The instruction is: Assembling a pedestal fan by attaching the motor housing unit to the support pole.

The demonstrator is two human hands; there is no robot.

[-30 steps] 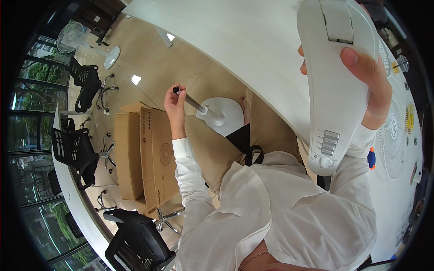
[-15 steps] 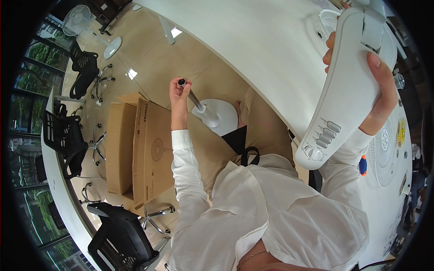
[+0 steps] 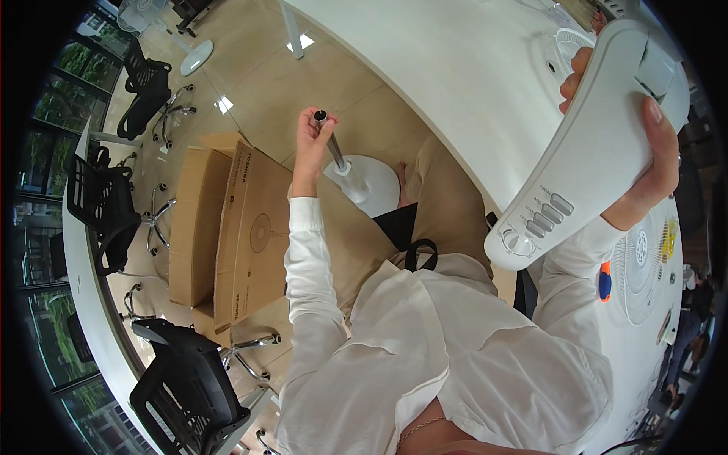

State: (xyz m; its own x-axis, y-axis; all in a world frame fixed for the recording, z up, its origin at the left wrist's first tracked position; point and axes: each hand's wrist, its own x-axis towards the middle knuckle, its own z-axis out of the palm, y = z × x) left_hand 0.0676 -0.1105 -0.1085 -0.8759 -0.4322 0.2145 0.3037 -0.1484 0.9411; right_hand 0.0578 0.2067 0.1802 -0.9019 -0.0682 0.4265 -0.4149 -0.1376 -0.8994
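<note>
Seen from above, a person in a white shirt sits beside a long white bench [image 3: 455, 83], assembling a pedestal fan.

The left hand [image 3: 309, 140] reaches down toward the tiled floor, its grip curled shut around the upper end of a slim metal pole [image 3: 334, 148]. The pole stands slightly tilted, its foot set in the middle of a round white fan base [image 3: 371, 186] that rests on the floor just beside the person's knee.

The right hand [image 3: 644, 174] is raised high at the right, its grip wrapped round a long white control column [image 3: 584, 174], thumb on the near face and fingers behind. The column slants through the air, its row of grey buttons and a dial at the lower end, clear of the pole and well apart from it.

A white fan grille [image 3: 644, 273] lies on the bench at the far right, and another grille part [image 3: 569, 45] lies near the top edge. An opened cardboard box [image 3: 227, 235] lies on the floor to the left, with black office chairs [image 3: 186, 387] around it.

Judging by this, pole and base appear joined, while the column is not yet on the pole and the grilles remain unmounted, so most assembly seems still to come.
</note>
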